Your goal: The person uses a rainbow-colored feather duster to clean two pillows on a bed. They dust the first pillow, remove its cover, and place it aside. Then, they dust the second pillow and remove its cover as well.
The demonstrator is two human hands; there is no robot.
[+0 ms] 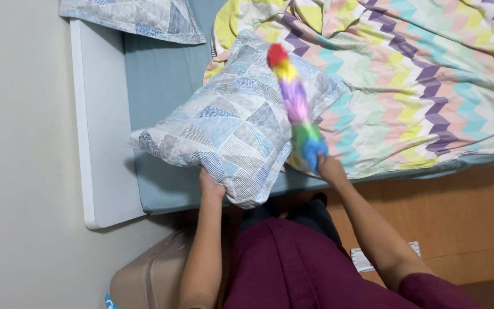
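Head cam: our left hand (pixel 211 186) is clenched on the lower edge of the patterned pillow (pixel 232 123), lifting it off the grey-blue sheet (pixel 158 80). Our right hand (pixel 331 170) grips the rainbow duster (pixel 294 103), blurred, probably touching the pillow's top. Zigzag blanket (pixel 430 74) lies just beside it; beige suitcase (pixel 150 274) sits on the floor below.

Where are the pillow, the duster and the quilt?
pillow (pixel 224 123), head view, middle of its patterned cover.
duster (pixel 295 100), head view, purple part of its fluffy head.
quilt (pixel 424 74), head view, zigzag top side.
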